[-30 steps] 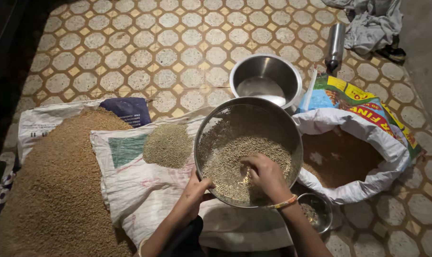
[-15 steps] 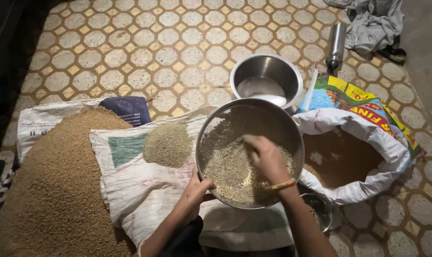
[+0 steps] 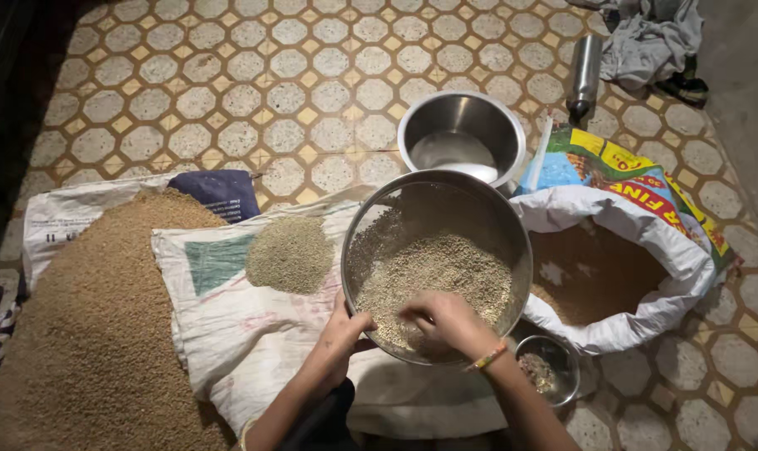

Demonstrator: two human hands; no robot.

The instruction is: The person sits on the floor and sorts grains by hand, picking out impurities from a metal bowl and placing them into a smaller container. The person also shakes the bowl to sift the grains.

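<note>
Head view, looking down at a tiled floor [image 3: 228, 75]. Far left, a large heap of brown grain [image 3: 86, 334] is spread on a white sack. Beside it, a smaller greenish pile [image 3: 290, 254] lies on a white woven sack with a teal patch [image 3: 237, 334]. The left hand [image 3: 345, 327] is clamped on the near rim of a wide round metal pan [image 3: 479, 209], thumb over the edge. The pan sits at centre, half filled with pale grain [image 3: 437, 280]. The right hand [image 3: 446, 321], a bracelet at its wrist, is pressed into this grain, fingers curled together. Behind, an empty steel bowl [image 3: 462, 134] is seen. At right, an open white sack [image 3: 613, 267] with a colourful printed side holds brown grain.
</note>
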